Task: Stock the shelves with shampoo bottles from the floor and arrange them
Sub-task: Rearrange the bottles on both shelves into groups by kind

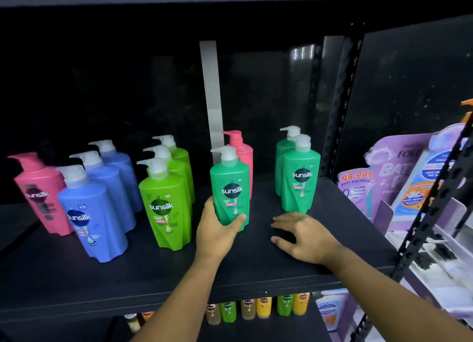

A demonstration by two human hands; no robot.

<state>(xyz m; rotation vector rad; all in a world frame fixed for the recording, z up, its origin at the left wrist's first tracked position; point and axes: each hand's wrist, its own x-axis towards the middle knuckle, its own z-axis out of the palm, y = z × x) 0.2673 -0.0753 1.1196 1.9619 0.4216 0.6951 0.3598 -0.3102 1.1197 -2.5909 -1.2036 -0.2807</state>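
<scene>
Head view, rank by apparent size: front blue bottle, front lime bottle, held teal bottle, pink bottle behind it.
1. front blue bottle
2. front lime bottle (near alike; both sit nearer the camera)
3. held teal bottle
4. pink bottle behind it (mostly hidden, so unsure)

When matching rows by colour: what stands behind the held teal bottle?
A pink pump bottle stands behind the teal bottle the left hand grips; its lower front is covered.

1. The left hand [217,230] grips the base of a teal shampoo bottle [229,188] standing upright on the black shelf [256,272].
2. The right hand [303,236] lies spread on the shelf just beside it.
3. To the left stand a lime-green row [165,206], a blue row [89,216] and one pink bottle [41,195]; two teal bottles [300,177] stand to the right.
</scene>
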